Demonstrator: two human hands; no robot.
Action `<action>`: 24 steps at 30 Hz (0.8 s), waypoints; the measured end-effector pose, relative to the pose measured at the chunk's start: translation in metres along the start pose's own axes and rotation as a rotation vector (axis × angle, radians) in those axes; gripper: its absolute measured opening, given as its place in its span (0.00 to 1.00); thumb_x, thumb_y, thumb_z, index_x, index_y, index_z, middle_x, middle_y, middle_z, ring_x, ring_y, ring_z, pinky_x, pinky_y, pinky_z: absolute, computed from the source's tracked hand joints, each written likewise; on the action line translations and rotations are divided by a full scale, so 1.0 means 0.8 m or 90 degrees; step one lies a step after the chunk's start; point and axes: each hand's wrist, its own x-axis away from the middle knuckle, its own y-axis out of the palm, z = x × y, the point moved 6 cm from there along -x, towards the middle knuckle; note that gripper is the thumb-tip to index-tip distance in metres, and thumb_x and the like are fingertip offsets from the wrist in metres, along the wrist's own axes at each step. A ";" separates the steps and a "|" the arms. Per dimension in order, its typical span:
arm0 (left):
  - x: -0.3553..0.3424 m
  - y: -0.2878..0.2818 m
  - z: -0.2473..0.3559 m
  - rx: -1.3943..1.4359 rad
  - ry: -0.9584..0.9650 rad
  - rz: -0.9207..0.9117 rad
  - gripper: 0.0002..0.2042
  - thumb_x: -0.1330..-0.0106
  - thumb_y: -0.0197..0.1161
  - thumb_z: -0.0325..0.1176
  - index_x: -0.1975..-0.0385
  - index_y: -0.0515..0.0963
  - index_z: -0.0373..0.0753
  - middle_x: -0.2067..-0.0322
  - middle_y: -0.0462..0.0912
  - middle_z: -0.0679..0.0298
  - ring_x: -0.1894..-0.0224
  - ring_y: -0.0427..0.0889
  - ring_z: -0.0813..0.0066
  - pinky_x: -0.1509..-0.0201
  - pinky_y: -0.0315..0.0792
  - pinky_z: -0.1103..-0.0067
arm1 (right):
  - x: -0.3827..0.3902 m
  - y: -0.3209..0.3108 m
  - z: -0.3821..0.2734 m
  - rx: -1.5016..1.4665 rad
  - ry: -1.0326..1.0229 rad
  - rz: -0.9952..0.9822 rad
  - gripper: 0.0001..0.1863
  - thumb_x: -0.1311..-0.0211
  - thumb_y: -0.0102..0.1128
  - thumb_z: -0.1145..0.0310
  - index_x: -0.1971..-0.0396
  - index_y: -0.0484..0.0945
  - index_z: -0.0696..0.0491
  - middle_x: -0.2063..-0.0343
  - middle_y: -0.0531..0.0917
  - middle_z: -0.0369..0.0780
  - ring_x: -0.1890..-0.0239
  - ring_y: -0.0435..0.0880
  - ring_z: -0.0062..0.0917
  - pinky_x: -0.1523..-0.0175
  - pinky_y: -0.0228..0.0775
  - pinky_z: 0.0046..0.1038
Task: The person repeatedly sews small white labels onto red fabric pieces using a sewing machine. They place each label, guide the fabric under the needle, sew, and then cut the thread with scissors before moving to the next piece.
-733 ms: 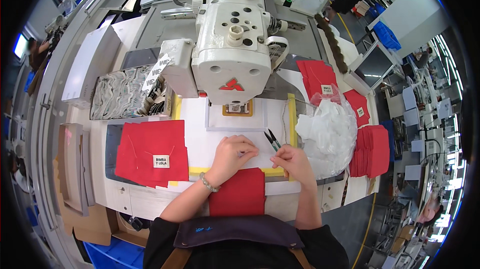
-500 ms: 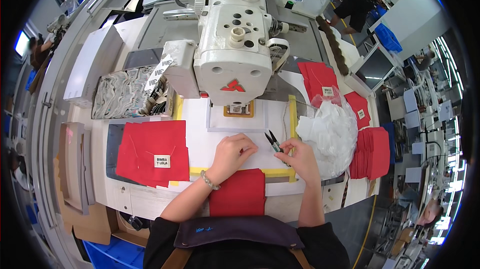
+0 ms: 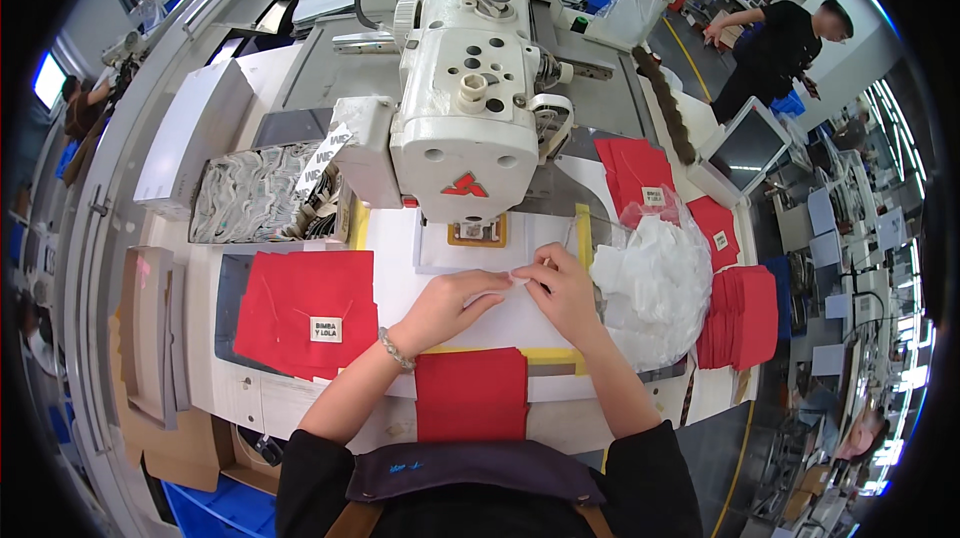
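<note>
My left hand (image 3: pixel 452 304), with a beaded bracelet at the wrist, and my right hand (image 3: pixel 562 294) meet at the fingertips over the white work surface (image 3: pixel 400 268). Both pinch closed; a tiny pale bit seems to lie between them, too small to name. The thread snips are out of sight. Just beyond the hands stands a large white sewing machine (image 3: pixel 465 148), a small gold-rimmed frame (image 3: pixel 478 232) under its head. Close to my body lies a stack of red fabric pieces (image 3: pixel 472 393). Left of my left hand, a red fabric piece (image 3: pixel 290 303) carries a pale label (image 3: pixel 325 329).
To the right sit a heap of white pieces in clear plastic (image 3: pixel 655 288) and red stacks (image 3: pixel 738 316). A box of folded strips (image 3: pixel 255 193) and a long white box (image 3: pixel 190 138) stand left. A screen (image 3: pixel 748 148) and another person (image 3: pixel 785 53) are at far right.
My right hand has moved up and left to meet my left fingertips, and the black thread snips it held no longer show. The person at far right has shifted nearer.
</note>
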 end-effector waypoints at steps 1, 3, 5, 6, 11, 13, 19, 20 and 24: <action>0.002 -0.002 -0.003 -0.044 0.002 -0.018 0.14 0.35 0.63 0.32 0.52 0.80 0.35 0.51 0.83 0.56 0.54 0.84 0.61 0.49 0.77 0.74 | -0.005 0.004 -0.001 0.060 -0.040 -0.008 0.10 0.51 0.66 0.77 0.67 0.84 0.49 0.66 0.74 0.35 0.71 0.74 0.26 0.65 0.65 0.29; 0.005 -0.004 -0.010 -0.132 0.008 -0.055 0.17 0.34 0.62 0.34 0.47 0.78 0.36 0.47 0.80 0.55 0.50 0.82 0.58 0.44 0.75 0.71 | -0.006 0.013 0.002 0.122 -0.056 -0.006 0.10 0.50 0.67 0.74 0.66 0.85 0.47 0.65 0.75 0.35 0.67 0.75 0.28 0.61 0.65 0.32; 0.008 -0.001 -0.025 -0.208 0.027 -0.071 0.20 0.33 0.60 0.36 0.43 0.74 0.37 0.43 0.76 0.54 0.46 0.79 0.57 0.39 0.72 0.69 | -0.006 0.020 0.001 0.166 -0.057 -0.018 0.10 0.49 0.67 0.70 0.64 0.86 0.45 0.63 0.75 0.35 0.63 0.75 0.29 0.58 0.65 0.34; 0.009 0.001 -0.032 -0.246 0.037 -0.079 0.22 0.33 0.59 0.37 0.41 0.72 0.37 0.41 0.74 0.54 0.44 0.77 0.56 0.37 0.71 0.68 | -0.005 0.023 0.001 0.179 -0.050 -0.029 0.10 0.48 0.67 0.68 0.63 0.86 0.44 0.62 0.75 0.35 0.61 0.75 0.30 0.56 0.64 0.34; 0.006 0.005 -0.047 -0.355 0.047 -0.150 0.28 0.33 0.59 0.42 0.35 0.64 0.37 0.36 0.67 0.52 0.35 0.67 0.56 0.29 0.61 0.64 | 0.003 0.034 0.004 0.240 -0.042 -0.043 0.15 0.45 0.66 0.60 0.56 0.84 0.41 0.56 0.75 0.38 0.55 0.72 0.31 0.52 0.61 0.35; 0.005 0.002 -0.048 -0.403 0.050 -0.139 0.31 0.33 0.58 0.46 0.34 0.62 0.37 0.35 0.65 0.50 0.32 0.63 0.55 0.28 0.57 0.62 | 0.004 0.036 0.002 0.273 -0.042 -0.045 0.18 0.45 0.66 0.59 0.52 0.83 0.41 0.53 0.74 0.39 0.53 0.72 0.32 0.52 0.60 0.35; 0.013 -0.004 -0.051 -0.535 -0.028 -0.043 0.35 0.35 0.59 0.54 0.35 0.62 0.36 0.35 0.63 0.45 0.29 0.57 0.51 0.28 0.54 0.61 | 0.002 0.042 0.008 0.307 -0.012 -0.056 0.21 0.43 0.64 0.57 0.48 0.80 0.39 0.51 0.73 0.41 0.53 0.71 0.33 0.52 0.59 0.35; 0.015 -0.006 -0.049 -0.543 -0.045 -0.030 0.35 0.35 0.60 0.54 0.35 0.63 0.36 0.35 0.63 0.44 0.29 0.58 0.51 0.28 0.55 0.61 | 0.002 0.043 0.008 0.309 -0.016 -0.051 0.21 0.43 0.64 0.57 0.48 0.80 0.39 0.51 0.73 0.41 0.53 0.71 0.33 0.52 0.59 0.36; 0.021 -0.005 -0.031 -0.550 -0.055 -0.033 0.33 0.38 0.64 0.49 0.38 0.67 0.34 0.39 0.68 0.46 0.33 0.64 0.51 0.30 0.59 0.63 | 0.001 0.047 0.009 0.313 -0.023 -0.037 0.20 0.43 0.64 0.57 0.49 0.80 0.39 0.50 0.73 0.41 0.53 0.71 0.33 0.53 0.59 0.36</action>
